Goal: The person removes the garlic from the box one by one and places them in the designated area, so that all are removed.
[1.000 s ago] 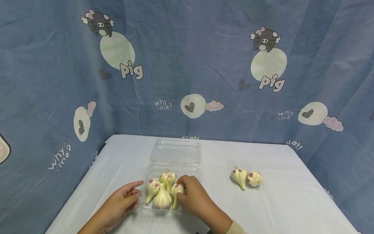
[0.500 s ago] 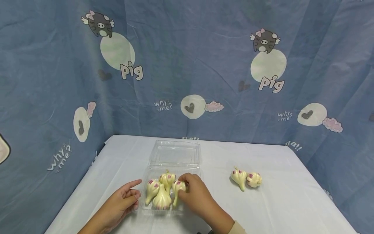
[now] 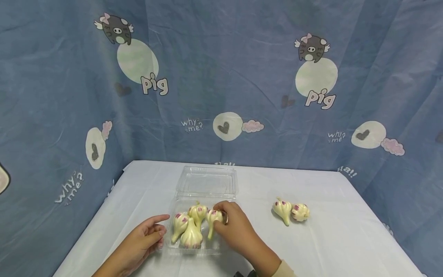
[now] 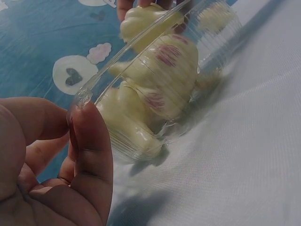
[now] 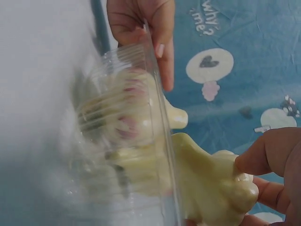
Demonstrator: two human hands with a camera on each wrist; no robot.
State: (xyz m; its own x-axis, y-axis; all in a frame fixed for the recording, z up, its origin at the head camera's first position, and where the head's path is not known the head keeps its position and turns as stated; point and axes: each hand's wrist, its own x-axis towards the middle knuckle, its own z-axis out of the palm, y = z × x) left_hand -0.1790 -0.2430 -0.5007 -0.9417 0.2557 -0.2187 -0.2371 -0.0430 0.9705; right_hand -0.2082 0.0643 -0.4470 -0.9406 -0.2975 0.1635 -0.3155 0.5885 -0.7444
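Lower centre: right hand [image 3: 237, 227] pinched garlic bulb [image 3: 213, 217] by fat end, best hold; likely light, slick. Left hand [image 3: 141, 239] pinched clamshell [image 3: 207, 184] rim.

Left grip [image 4: 66, 195] pinching clear box [image 4: 123, 151], garlic bulbs [image 4: 164, 70] inside

Clear tray [image 3: 208, 249]: three garlic bulbs [image 3: 191, 235] crowd left and middle. Left hand [image 3: 143, 236] obstructs the left side; right hand [image 3: 238, 227], gripping a fourth bulb [image 3: 212, 220], the right. Way in from above, over the flat-lying lid [image 3: 207, 182]. Wide tabletop [image 3: 257, 207] gap rightward until two loose bulbs [image 3: 283, 209].
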